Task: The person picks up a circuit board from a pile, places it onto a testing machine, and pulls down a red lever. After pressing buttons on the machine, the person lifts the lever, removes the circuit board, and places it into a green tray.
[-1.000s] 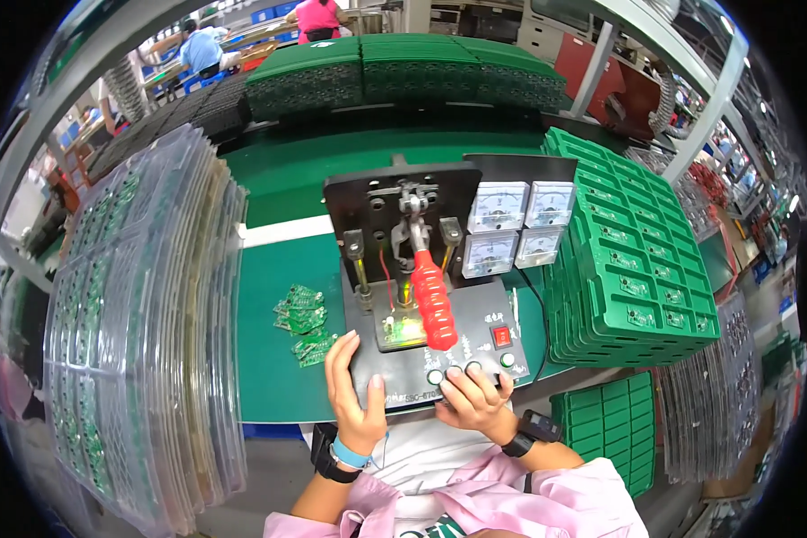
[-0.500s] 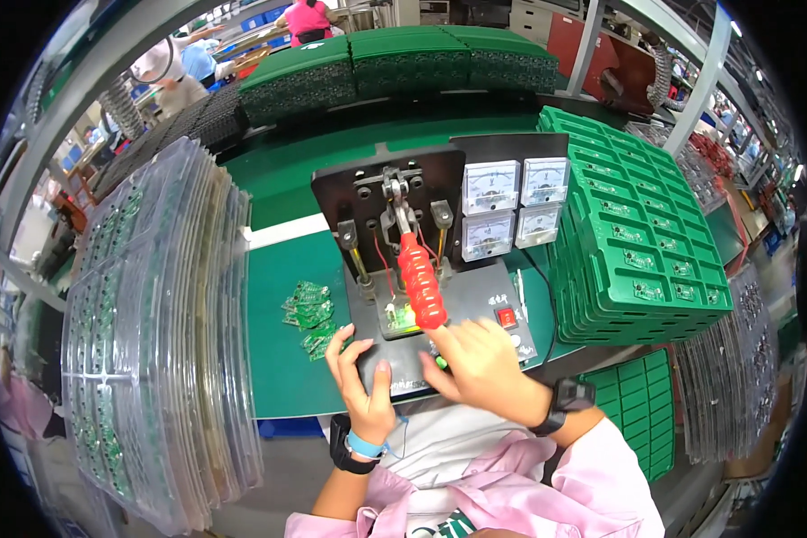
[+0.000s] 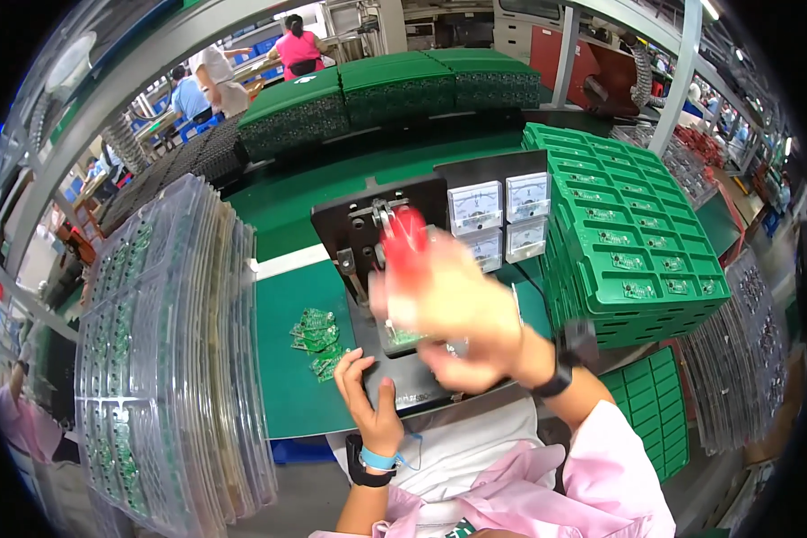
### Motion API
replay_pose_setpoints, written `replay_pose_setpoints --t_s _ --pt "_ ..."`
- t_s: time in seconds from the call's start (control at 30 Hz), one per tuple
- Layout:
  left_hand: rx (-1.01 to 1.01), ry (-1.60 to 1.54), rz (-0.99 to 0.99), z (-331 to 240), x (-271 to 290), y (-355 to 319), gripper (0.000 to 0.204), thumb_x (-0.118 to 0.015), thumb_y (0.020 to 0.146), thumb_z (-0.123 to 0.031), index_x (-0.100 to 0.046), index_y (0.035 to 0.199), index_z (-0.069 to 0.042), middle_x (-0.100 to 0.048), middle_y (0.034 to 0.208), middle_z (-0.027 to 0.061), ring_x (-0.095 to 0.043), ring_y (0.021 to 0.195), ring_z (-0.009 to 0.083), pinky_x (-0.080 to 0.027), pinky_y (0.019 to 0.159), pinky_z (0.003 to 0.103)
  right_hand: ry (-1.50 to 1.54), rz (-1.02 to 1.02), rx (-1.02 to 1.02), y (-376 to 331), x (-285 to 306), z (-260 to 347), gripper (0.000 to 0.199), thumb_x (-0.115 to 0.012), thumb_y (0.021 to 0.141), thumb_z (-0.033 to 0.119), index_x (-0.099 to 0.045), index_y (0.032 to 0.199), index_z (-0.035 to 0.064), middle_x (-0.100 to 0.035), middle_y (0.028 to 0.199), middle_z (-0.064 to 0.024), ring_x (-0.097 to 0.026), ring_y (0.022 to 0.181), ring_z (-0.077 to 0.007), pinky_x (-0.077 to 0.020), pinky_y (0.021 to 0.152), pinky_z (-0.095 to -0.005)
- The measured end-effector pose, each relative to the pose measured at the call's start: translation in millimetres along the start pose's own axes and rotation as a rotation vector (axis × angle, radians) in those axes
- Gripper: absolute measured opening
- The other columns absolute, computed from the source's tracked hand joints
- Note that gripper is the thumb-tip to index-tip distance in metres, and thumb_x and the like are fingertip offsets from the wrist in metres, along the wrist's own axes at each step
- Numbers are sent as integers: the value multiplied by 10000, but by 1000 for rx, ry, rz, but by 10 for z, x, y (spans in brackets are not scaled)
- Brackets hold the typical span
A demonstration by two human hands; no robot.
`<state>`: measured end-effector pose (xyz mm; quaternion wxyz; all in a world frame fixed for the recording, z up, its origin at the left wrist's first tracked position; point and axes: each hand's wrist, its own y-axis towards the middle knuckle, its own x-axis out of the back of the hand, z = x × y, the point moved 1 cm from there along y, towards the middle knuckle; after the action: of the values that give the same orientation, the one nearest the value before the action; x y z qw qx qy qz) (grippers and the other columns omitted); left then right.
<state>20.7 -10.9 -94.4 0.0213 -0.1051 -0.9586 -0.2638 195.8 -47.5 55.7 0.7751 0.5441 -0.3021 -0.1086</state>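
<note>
My right hand, blurred by motion, is closed around the red ribbed handle of a toggle clamp on a black test fixture. The handle stands raised, its lower part behind my fingers. Partly under that hand, a small green circuit board sits in the fixture's nest. My left hand lies at the front left of the fixture's dark base, fingers apart and holding nothing. Several loose green circuit boards lie in a small heap on the green mat, left of the fixture.
Analog panel meters stand beside the fixture. Stacked clear trays rise at the left, green trays with boards at the right. A green tray sits lower right. Green-topped stacks line the back; people work beyond.
My right hand has moved up and the red handle has swung upward with it. My left hand stays at the base's front left. The whole view has shifted slightly.
</note>
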Motion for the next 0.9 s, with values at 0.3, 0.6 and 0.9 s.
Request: replay_pose_setpoints --t_s 0.3,0.6,0.9 --pt "-41 59 1 -23 22 26 415 -606 840 -52 -525 1240 22 -511 1258 216 -482 1208 379 -378 1054 441 -231 -205 -191 276 -87 -233 557 -654 818 12 -507 1355 -5 -543 1382 -209 -490 1316 -386 -383 1078 -496" --pt "-57 170 37 -116 38 58 372 -592 859 -67 -553 1215 35 -502 1280 218 -493 1201 390 -381 1057 446 -669 706 -267 -662 -247 -14 296 -642 796 121 -625 1042 -42 -608 540 -69 -614 446 -238 -466 420 -356" --pt "-87 524 209 -104 427 482 366 -562 934 -126 -532 1275 4 -436 1437 257 -435 1329 425 -369 1105 454 -739 920 -142 -497 -387 14 157 -619 758 54 -559 880 -25 -612 569 -93 -653 491 -258 -510 441 -340"
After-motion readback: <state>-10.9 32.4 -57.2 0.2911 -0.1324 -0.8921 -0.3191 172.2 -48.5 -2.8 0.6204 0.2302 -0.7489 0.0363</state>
